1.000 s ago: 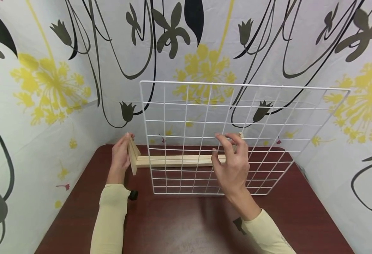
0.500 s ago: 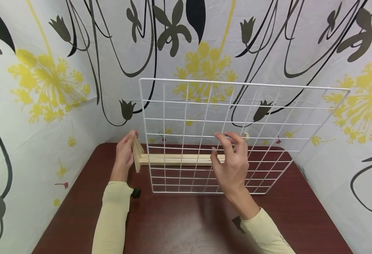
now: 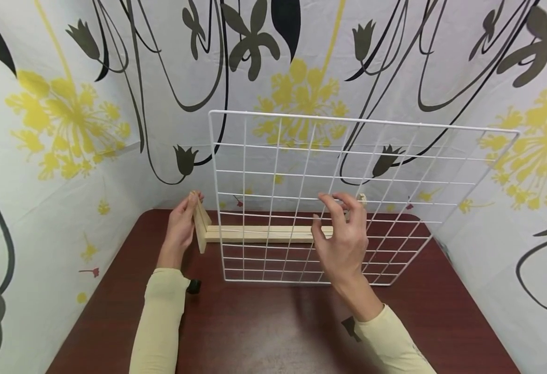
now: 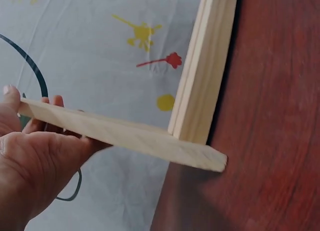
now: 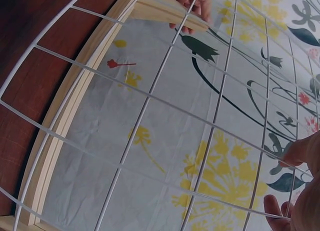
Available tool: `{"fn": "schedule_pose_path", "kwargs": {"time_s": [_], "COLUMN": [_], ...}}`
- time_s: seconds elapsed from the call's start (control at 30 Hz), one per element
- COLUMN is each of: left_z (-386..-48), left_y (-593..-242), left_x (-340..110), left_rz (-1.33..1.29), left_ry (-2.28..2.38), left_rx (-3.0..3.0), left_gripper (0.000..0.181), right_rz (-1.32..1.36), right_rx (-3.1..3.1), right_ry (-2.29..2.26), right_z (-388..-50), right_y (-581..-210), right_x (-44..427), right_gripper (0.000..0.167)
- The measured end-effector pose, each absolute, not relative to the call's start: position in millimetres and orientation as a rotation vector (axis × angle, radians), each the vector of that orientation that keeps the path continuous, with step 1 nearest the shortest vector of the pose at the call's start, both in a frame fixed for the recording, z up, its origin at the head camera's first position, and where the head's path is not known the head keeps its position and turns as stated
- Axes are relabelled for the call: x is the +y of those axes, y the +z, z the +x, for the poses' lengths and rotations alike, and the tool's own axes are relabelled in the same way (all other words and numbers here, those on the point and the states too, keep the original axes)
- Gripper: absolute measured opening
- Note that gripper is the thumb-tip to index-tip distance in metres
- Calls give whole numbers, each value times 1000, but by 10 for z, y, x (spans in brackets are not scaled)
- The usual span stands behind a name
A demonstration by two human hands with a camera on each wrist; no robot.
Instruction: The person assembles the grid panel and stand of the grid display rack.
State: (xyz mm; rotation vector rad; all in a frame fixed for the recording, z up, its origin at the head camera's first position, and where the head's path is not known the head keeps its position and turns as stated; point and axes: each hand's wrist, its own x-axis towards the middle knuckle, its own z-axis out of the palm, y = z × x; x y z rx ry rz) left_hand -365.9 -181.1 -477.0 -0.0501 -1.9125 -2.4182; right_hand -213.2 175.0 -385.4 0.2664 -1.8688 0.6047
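White wire grid (image 3: 303,174), mid-frame — right hand (image 3: 343,241) curls round it; left hand (image 3: 180,222) pinches the wooden end (image 3: 201,223), middle left — holding both still seems best

Wire grid (image 3: 363,120) plain white, crossed lines making a checked pattern. Wooden frame (image 3: 259,234) pale yellow-cream, faint grain streaks. Table (image 3: 255,322) dark reddish brown with darker wood-grain streaks — paler sheen near the front. Backdrop cloth (image 3: 128,176) whitish grey, floral print: big yellow flower heads (image 3: 74,117), grey-green tulips (image 3: 185,160), black leaves (image 3: 286,28), black and grey-green curving stems, small red flowers (image 3: 96,271). Both sleeves (image 3: 159,322) light yellow — black item (image 3: 194,286) at left cuff, dark grey item (image 3: 350,327) at right cuff.
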Motion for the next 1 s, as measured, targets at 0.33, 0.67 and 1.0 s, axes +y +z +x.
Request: {"fn": "schedule_pose_path", "kwargs": {"time_s": [0.33, 0.67, 1.0], "left_z": [-3665, -3692, -3713], "left_y": [-4882, -4886, -4923], "left_x": [-1951, -1961, -1951], "left_rz": [-164, -193, -182], "left_ry": [-2418, -2412, -2403], "left_rx": [-2031, -2020, -2010], "left_gripper": [69, 68, 69], "right_rz": [278, 322, 371], "right_rx": [-1835, -1828, -1839], "right_ry": [615, 575, 565], "right_z": [-2184, -2294, -2451], "right_y": [-3743, -3357, -2944], "right_x": [1732, 1679, 1620], "right_gripper": [47, 46, 50]}}
